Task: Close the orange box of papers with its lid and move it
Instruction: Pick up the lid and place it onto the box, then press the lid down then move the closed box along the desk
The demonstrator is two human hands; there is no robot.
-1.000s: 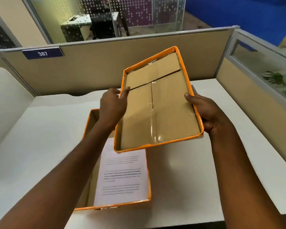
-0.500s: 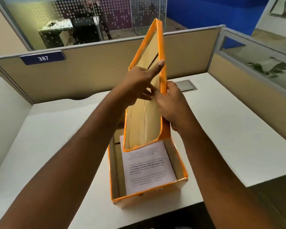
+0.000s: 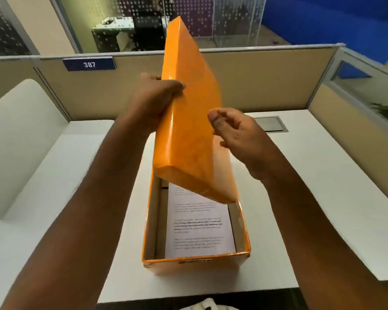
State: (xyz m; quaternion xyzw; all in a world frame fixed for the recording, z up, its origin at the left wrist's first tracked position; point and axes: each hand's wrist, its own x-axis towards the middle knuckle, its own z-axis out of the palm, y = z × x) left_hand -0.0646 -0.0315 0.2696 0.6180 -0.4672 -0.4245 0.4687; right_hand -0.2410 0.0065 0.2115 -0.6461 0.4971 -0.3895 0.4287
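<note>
The orange box [image 3: 195,265] stands open on the white desk near its front edge, with printed white papers [image 3: 198,227] lying flat inside. Above its far half I hold the orange lid [image 3: 188,130] tilted steeply, its glossy orange top facing me and its near end hanging just over the box. My left hand [image 3: 154,101] grips the lid's left long edge. My right hand [image 3: 235,133] is at the lid's right edge with fingers spread; whether it touches the lid is unclear.
The white desk [image 3: 311,198] is enclosed by beige partition walls [image 3: 267,79], with a "387" sign [image 3: 89,64] at the back left. A grey cable hatch [image 3: 270,124] is set into the desk behind my right hand. A white curved divider [image 3: 20,135] bounds the left.
The lid has been flipped over: its cardboard inside faced me before, its orange top faces me now. My right hand has loosened from the lid's edge and my view has shifted over the box.
</note>
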